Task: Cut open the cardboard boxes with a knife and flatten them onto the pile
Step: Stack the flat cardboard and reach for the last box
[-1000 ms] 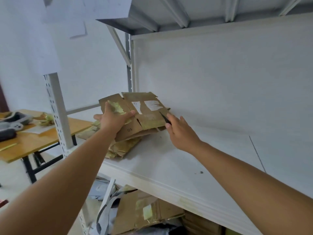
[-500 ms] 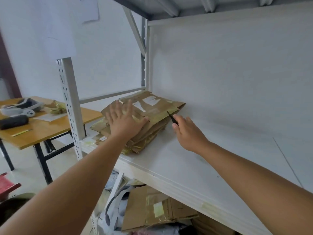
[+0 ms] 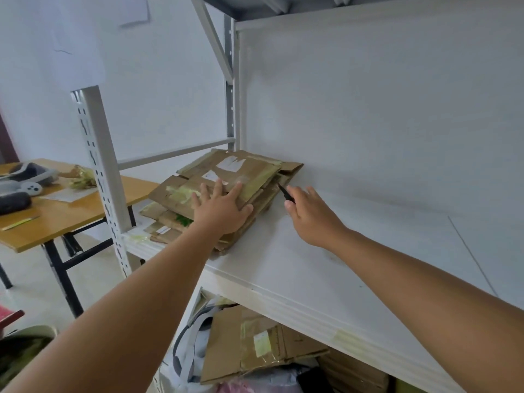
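**Operator A:** State the location of the work item.

**Operator B:** The white flat shelf board (image 3: pixel 354 251) of the metal rack carries the stack of flattened brown cardboard boxes (image 3: pixel 226 188) at its far left corner, against the white back panel. The top flattened brown cardboard sheet with yellowed tape and white label scraps (image 3: pixel 241 171) lies flat on the stack. Its long axis runs from near left to far right, roughly along the diagonal of the corner.

**Operator A:** Hand positions relative to the stack?

**Operator B:** The left hand (image 3: pixel 219 207) rests palm down on the near edge of the top sheet, fingers spread and straight, pressing it onto the stack. The right hand (image 3: pixel 309 217) is just to the right of the stack, above the shelf board and apart from the cardboard. It pinches the small black-handled knife (image 3: pixel 285 192) between thumb and forefinger; the remaining fingers are extended. The knife tip points far left, toward the right edge of the stack, and is near it; contact cannot be confirmed.

**Operator A:** Which hand is nearer?

**Operator B:** The left, which is already in contact. Judgement: the sheet appears fully flattened, so this box is likely complete. More brown cardboard pieces (image 3: pixel 255 344) lie on the lower level, near and below both hands.
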